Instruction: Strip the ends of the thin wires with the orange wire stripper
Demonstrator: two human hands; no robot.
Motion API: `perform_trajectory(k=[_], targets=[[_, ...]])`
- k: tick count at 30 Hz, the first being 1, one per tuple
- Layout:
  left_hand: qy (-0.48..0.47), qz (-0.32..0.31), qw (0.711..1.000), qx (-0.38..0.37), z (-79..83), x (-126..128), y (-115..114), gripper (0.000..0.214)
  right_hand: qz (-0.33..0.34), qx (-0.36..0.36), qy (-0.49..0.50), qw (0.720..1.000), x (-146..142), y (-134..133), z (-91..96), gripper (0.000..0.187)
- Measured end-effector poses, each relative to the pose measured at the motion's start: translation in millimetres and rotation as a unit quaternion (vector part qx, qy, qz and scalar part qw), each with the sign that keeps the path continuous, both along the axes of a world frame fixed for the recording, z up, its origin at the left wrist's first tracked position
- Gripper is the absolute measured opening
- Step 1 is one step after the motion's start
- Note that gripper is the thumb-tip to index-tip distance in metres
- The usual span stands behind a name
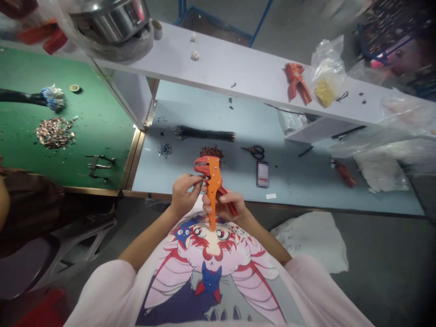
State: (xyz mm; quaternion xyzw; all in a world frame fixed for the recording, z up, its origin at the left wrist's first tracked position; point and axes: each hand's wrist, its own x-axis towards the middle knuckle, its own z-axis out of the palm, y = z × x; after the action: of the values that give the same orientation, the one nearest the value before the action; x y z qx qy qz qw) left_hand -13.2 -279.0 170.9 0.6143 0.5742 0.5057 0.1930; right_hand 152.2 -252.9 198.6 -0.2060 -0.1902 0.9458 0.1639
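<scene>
My right hand (232,205) is wrapped round the handles of an orange and red wire stripper (214,177), held upright close to my shirt. Beside its jaws, my left hand (185,194) is closed in a pinch, the fingertips touching or nearly touching the tool. What the pinch holds is too small to make out. Behind the tool's head lies a heap of small brown clippings (211,152) on the blue-grey tabletop (245,116). A bundle of black wires (206,133) lies just beyond that heap.
Scissors (255,151) and a phone (262,174) lie to the right. Blue-and-silver bits (165,150) are at left. The white shelf (218,59) crosses above the table, bearing a second wire stripper (297,82) and a plastic bag (325,77). A person sits by the green table (102,104).
</scene>
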Motion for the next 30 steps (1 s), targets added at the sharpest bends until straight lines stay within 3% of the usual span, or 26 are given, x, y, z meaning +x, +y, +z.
perform_trajectory(k=[11, 30], targets=[[0.034, -0.036, 0.997, 0.059, 4.6, -7, 2, 0.010, -0.005, -0.009, 0.058, 0.998, -7, -3, -4.3, 0.036], [0.104, -0.019, 0.989, 0.100, 16.6, 2, 17, 0.013, 0.021, 0.026, 0.067, 0.997, 2, 13, -0.7, 0.031]])
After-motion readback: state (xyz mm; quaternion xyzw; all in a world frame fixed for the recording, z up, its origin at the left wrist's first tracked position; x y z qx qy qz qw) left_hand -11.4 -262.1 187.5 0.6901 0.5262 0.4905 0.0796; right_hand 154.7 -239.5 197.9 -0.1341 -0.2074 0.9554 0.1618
